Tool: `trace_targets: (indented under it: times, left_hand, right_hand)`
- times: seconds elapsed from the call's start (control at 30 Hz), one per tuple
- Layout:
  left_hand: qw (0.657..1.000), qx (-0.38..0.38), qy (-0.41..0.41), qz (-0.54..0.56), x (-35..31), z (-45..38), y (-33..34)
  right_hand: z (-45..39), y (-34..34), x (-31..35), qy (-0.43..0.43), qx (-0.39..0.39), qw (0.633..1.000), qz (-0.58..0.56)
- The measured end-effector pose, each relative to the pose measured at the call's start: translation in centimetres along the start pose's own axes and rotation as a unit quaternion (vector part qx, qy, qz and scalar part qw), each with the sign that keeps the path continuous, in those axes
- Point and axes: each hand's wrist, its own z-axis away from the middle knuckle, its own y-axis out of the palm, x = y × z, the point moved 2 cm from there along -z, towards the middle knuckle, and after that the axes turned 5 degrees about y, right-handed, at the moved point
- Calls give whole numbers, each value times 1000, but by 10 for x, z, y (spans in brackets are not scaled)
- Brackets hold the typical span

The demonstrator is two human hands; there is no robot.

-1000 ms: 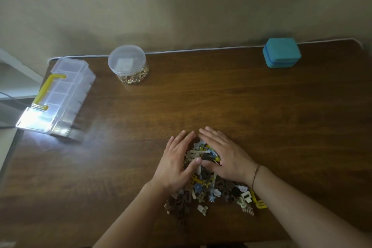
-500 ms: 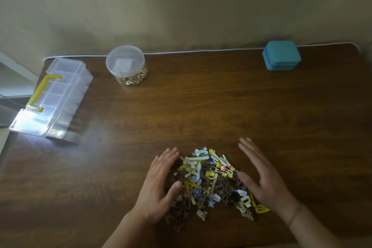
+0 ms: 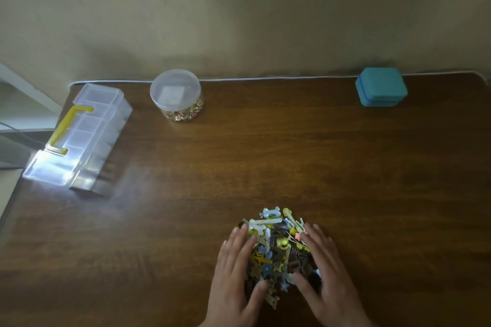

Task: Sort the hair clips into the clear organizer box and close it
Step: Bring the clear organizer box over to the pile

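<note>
In the head view, the left hand (image 3: 233, 276) and right hand (image 3: 328, 273) lie flat with fingers spread, cupping the pile of hair clips (image 3: 276, 249) from both sides at the lower centre of the frame on the bench (image 3: 265, 156). The clear organizer box (image 3: 79, 138), lid down, sits at the upper left, well apart from the pile. The step looks like gathering the clips; next the box needs bringing near and opening.

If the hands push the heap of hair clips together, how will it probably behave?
The heap of hair clips is many small loose pieces, so it will probably spread and not move as one. The table looks smooth, so single clips may slide out past the fingers.
</note>
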Motion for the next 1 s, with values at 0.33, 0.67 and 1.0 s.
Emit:
trace_targets:
  times: [0.33, 0.67, 1.0]
  left_hand:
    - [959, -264, -94, -43, 33, -96, -91]
    - [875, -309, -233, -291, 130, -129, -262]
    - [875, -172, -337, -304, 166, -106, -297]
  right_hand:
    - [-67, -34, 48, -36, 43, 998, -37]
    - [-142, -10, 142, -144, 95, 985, 30]
    - [-162, 22, 176, -164, 137, 974, 70]
